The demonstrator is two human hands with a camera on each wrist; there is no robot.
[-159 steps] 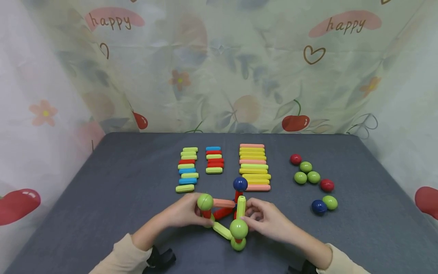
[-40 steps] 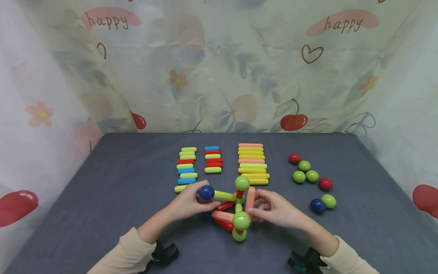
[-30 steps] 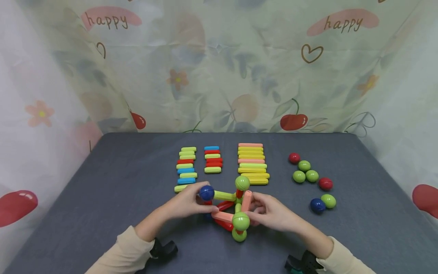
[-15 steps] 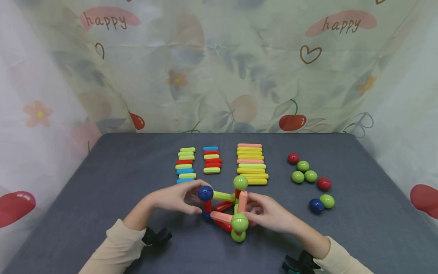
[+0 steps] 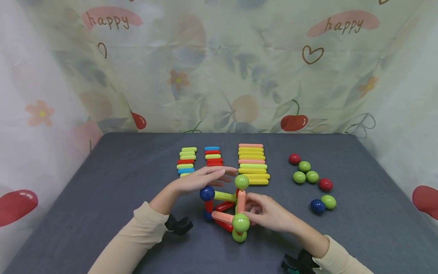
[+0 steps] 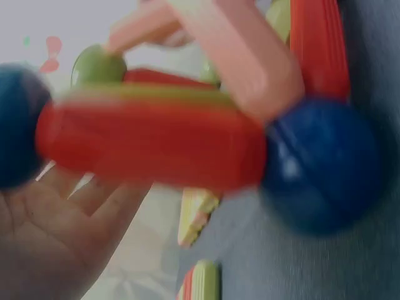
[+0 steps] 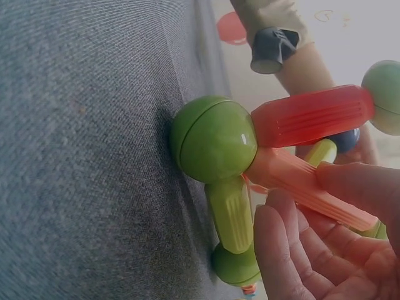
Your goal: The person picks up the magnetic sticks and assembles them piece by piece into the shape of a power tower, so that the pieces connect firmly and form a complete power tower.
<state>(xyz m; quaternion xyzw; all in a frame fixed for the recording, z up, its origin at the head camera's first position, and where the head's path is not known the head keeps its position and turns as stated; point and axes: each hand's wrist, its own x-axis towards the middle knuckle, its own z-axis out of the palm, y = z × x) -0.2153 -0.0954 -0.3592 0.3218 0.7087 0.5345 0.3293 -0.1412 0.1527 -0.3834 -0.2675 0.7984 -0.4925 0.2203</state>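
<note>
Head view: the left hand (image 5: 202, 179), empty, fingers outstretched, has left the upper blue ball (image 5: 207, 193), so only the right hand (image 5: 270, 213) — its grip pinching a pink rod (image 5: 241, 201) — steadies the ball-and-rod frame (image 5: 222, 217) on the surface (image 5: 137, 179).

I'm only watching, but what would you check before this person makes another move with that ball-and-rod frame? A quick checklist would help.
1. Right hand gripping a pink rod: ok, pinched between thumb and fingers.
2. Both ends of that rod joined to balls: cannot tell, the contacts are not clear.
3. Left hand gripping the ball-and-rod frame: not ok, its fingers stretch out behind it, holding nothing.
4. Frame standing on the dark table: ok, it appears to rest there on its lower balls.
5. Spare pink rods on the table: ok, two lie among the yellow rods.
6. Spare balls on the table: ok, seven lie at the right.
</note>
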